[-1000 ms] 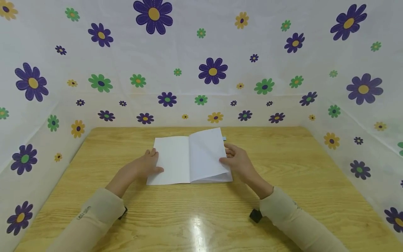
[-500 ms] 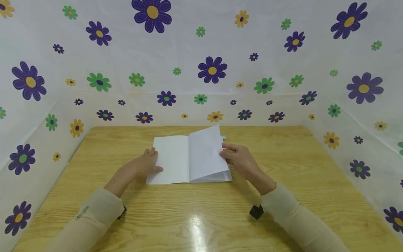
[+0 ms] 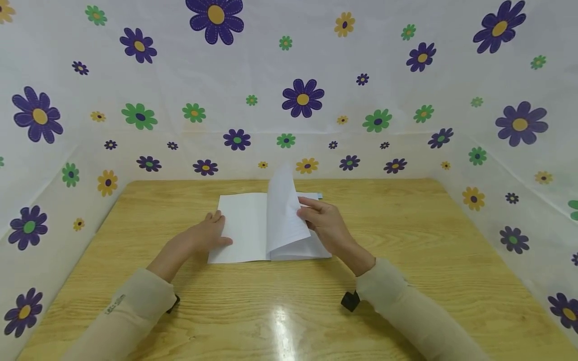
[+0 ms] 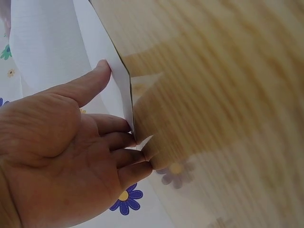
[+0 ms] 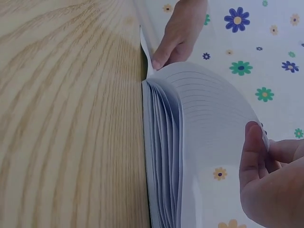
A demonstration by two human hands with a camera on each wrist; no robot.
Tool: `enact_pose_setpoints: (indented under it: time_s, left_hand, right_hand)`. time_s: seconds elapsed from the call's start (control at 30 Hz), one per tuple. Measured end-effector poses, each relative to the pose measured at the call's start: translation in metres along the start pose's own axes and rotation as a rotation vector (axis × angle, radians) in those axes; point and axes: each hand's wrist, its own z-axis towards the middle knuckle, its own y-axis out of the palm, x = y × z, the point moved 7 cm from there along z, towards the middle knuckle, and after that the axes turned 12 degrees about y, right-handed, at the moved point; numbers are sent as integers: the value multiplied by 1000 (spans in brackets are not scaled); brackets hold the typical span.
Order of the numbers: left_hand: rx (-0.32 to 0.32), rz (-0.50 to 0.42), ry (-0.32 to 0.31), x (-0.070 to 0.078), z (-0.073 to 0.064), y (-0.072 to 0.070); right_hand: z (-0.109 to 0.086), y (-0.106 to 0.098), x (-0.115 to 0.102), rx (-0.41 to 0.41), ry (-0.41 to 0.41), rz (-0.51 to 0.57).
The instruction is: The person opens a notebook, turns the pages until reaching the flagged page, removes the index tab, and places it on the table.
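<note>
Working at a notebook (image 3: pixel 266 238) lying open on the far part of the bench (image 3: pixel 226 316), between both hands. Pinching the outer edge of a raised, curving page (image 3: pixel 283 215) between thumb and fingers with the right hand (image 3: pixel 328 224). Resting the left hand (image 3: pixel 203 238) on the outer edge of the left page (image 3: pixel 245 228), with the fingers spread along it and the thumb on top, not curling round anything.

Possibly risking a crease by bending the raised page too sharply near the pinch. Perhaps risking a tear at the fold by pulling sideways instead of swinging the page over. Maybe losing the page from too light a pinch, or dragging a second sheet along from too deep a one. Likely shifting the whole notebook across the smooth bench by easing the left hand's pressure too soon.
</note>
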Motion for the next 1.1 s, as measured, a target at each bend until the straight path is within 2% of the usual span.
enact_pose_setpoints:
  time_s: [0.27,0.73,0.9,1.1]
  left_hand:
    - [7,11,1,1,-1,-2]
    - [34,49,7,-2,3,-8]
    - [81,75,44,-2,1,-16]
    - [192,97,89,10,-8,-33]
  right_hand:
    - [5,18,2,-37,3,-10]
    - [11,35,10,-37,-10,20]
    - [13,41,11,-59,-37,24]
    - [16,47,14,-67,-56,22]
